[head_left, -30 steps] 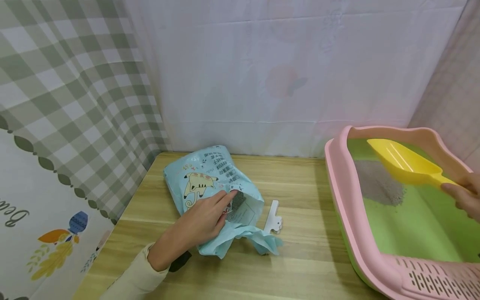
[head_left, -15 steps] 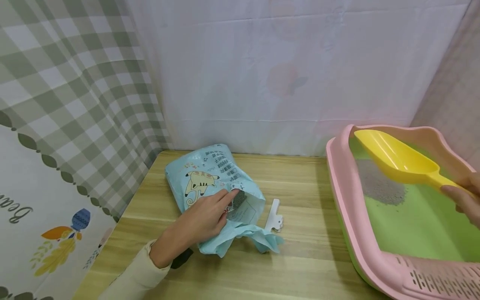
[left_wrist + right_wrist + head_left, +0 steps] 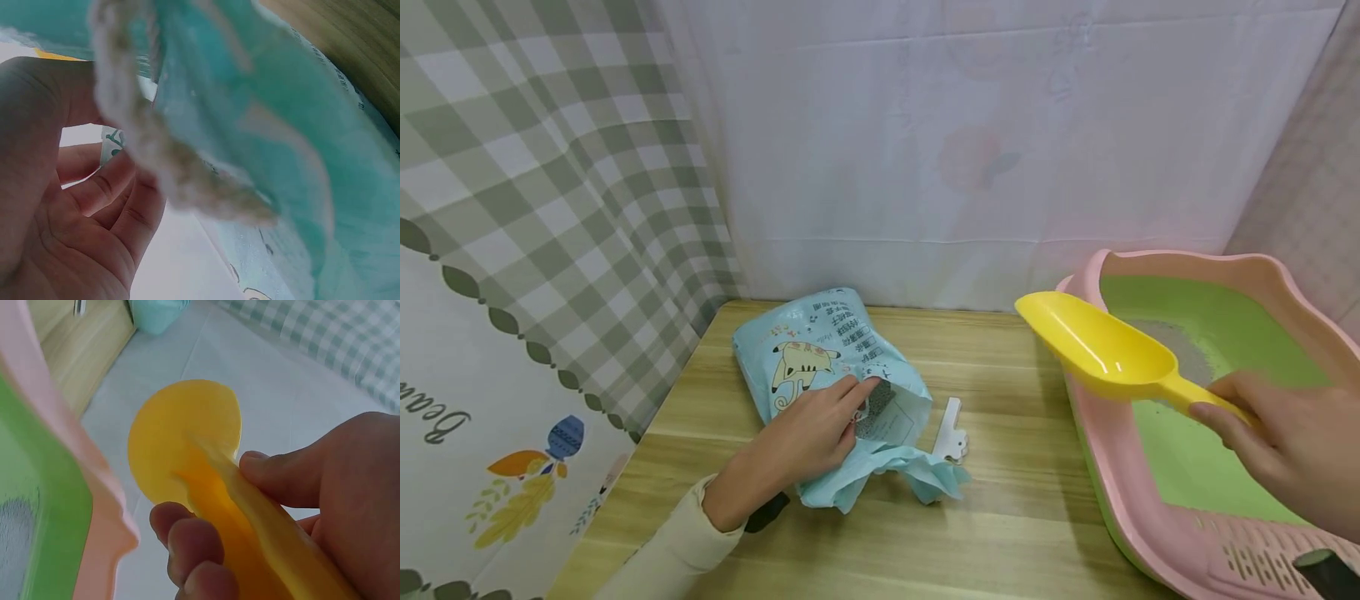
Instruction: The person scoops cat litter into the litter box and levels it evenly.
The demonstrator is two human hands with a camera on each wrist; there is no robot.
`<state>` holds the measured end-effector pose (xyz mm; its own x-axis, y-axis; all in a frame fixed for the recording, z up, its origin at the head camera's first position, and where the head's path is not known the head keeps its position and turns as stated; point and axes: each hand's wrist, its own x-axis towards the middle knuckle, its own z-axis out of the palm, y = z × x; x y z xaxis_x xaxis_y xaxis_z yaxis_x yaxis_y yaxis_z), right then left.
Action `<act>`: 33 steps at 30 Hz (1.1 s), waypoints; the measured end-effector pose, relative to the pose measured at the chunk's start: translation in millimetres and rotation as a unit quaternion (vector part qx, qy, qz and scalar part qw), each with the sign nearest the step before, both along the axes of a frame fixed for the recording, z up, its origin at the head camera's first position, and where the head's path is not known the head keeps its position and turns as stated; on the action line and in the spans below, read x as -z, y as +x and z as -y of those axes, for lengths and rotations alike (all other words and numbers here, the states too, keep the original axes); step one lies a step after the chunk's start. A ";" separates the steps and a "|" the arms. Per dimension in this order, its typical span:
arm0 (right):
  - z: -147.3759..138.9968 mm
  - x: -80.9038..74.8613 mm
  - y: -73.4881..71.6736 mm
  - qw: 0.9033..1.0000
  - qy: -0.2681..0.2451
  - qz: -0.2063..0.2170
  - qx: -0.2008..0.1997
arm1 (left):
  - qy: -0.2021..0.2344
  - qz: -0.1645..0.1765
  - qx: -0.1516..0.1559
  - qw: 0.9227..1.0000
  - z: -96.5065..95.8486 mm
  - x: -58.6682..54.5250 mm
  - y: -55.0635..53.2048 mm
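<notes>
My left hand [image 3: 816, 433] pinches the upper edge of the mouth of a light blue cat litter bag [image 3: 850, 337], which lies on its side on the table. Dark grey granules [image 3: 876, 402] show inside the opening. In the left wrist view, the thumb and fingers [image 3: 140, 209] meet at the bag's edge. My right hand [image 3: 1292, 450] grips the handle of a yellow scoop [image 3: 1097, 346], its bowl bare inside and tilted up to the left. The scoop overlaps the left rim of a pink and green litter box [image 3: 1120, 467] in the head view.
A grey heap of litter [image 3: 1172, 342] lies on the box's green floor, partly behind the scoop. A white clip [image 3: 951, 432] rests on the wooden table [image 3: 1000, 533] right of the bag. A white curtain [image 3: 880, 150] hangs behind, a checked cloth [image 3: 565, 167] at left.
My right hand has carried the scoop left and towards me, from over the litter box to its left rim. The left hand stays on the bag's mouth.
</notes>
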<state>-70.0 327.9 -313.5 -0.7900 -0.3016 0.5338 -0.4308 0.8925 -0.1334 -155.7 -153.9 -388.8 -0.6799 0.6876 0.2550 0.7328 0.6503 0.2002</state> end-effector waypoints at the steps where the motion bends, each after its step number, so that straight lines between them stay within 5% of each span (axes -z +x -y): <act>1: 4.6 -0.4 1.1 1.000 0.013 0.008 -0.002 | 0.001 0.002 -0.001 1.000 -0.1 0.1 0.2; 8: 33.0 4.5 7.9 0.997 0.036 0.056 -0.049 | 0.005 0.003 -0.006 1.000 -0.4 1.9 1.0; 18: 56.6 16.7 9.9 0.983 0.017 0.065 -0.168 | 0.007 -0.014 -0.004 1.000 1.0 3.5 1.3; 33: 97.5 33.2 -6.3 0.967 0.019 0.087 -0.238 | 0.004 -0.020 -0.009 1.000 0.5 2.2 2.6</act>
<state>-76.2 230.4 -346.7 -0.6333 -0.6698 0.3876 -0.7684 0.6039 -0.2119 -153.1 -154.3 -391.0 -0.6806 0.6736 0.2882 0.7292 0.6611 0.1768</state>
